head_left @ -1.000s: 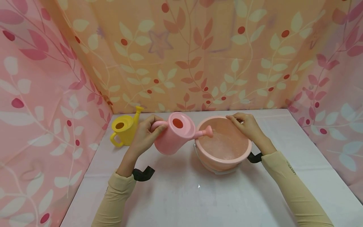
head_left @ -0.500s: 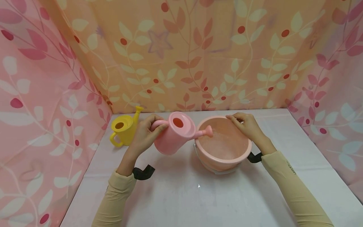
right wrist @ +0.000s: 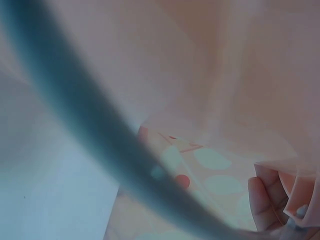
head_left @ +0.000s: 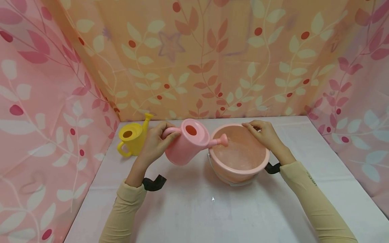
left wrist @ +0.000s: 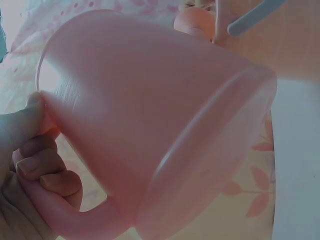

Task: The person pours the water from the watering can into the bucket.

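Note:
My left hand [head_left: 156,143] grips the handle of a pink watering can [head_left: 186,145], its fingers curled round the handle in the left wrist view. The can tilts to the right, and its spout head [head_left: 224,140] is over the near-left rim of a pink bucket [head_left: 240,172]. Water shows inside the bucket. On the bucket's far right rim, my right hand [head_left: 264,135] holds on, thumb on top and fingers [right wrist: 265,200] below the rim outside. The bucket's pale handle [right wrist: 95,120] hangs down its side and crosses the right wrist view.
A yellow watering can [head_left: 132,138] stands on the white table [head_left: 194,216] at the left, close behind my left hand. Floral cloth [head_left: 212,60] screens the back and both sides. A black strap piece [head_left: 154,183] sticks out from my left wrist.
Both hands keep their holds, and the pink watering can stays tilted at the bucket with barely any movement. The water surface in the bucket shifts slightly.

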### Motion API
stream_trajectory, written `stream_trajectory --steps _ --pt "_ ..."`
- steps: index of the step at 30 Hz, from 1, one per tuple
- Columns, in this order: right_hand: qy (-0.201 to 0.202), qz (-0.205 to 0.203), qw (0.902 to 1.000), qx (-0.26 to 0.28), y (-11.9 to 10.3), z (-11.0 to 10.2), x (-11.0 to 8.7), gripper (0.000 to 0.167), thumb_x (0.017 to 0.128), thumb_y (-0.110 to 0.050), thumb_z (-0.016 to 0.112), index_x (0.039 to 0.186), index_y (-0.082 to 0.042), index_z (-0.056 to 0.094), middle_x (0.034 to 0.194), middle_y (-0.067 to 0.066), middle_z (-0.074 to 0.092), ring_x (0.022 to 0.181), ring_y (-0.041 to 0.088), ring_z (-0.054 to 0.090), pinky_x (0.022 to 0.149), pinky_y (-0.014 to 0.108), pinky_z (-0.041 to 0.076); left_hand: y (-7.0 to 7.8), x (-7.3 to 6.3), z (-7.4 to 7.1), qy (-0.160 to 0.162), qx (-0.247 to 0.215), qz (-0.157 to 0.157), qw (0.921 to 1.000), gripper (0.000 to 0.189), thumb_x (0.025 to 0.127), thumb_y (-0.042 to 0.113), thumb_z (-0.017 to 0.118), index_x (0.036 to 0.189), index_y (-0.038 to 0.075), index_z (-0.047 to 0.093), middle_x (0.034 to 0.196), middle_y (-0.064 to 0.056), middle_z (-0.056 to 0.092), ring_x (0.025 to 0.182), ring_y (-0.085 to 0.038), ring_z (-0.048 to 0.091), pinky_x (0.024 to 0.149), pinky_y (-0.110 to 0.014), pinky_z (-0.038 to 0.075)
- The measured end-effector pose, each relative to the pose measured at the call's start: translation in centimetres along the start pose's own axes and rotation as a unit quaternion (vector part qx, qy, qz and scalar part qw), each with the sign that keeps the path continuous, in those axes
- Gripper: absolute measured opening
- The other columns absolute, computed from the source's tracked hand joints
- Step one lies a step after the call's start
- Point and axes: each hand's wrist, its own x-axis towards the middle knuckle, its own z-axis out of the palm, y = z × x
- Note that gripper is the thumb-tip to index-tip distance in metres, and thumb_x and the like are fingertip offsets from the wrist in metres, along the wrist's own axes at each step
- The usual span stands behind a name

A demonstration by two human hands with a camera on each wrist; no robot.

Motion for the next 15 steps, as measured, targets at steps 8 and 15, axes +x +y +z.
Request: stream_trajectory --steps 8,15 --pt "0.002 0.002 1.0 0.005 0.21 0.12 -0.01 0.014 0.09 -0.019 0.062 0.095 -0.012 0.073 0.084 0.004 0.07 0.067 0.006 0.059 0.059 0.014 0.045 0.56 0.06 -0.02 0.003 0.02 0.007 0.9998 0.017 0.084 0.007 0.067 0.096 -0.001 0.057 0.086 -0.012 0.063 0.075 -0.019 0.054 0.069 -0.022 0.048" --pt "0.002 -0.005 0.9999 0.009 0.14 0.11 -0.13 0.013 0.09 -0.016 0.062 0.097 -0.012 0.073 0.086 0.004 0.07 0.069 0.006 0.06 0.06 0.014 0.045 0.72 0.08 -0.08 0.004 0.034 0.009 0.9994 0.018 0.084 0.009 0.067 0.096 -0.001 0.058 0.086 -0.011 0.062 0.076 -0.018 0.054 0.069 -0.022 0.048"
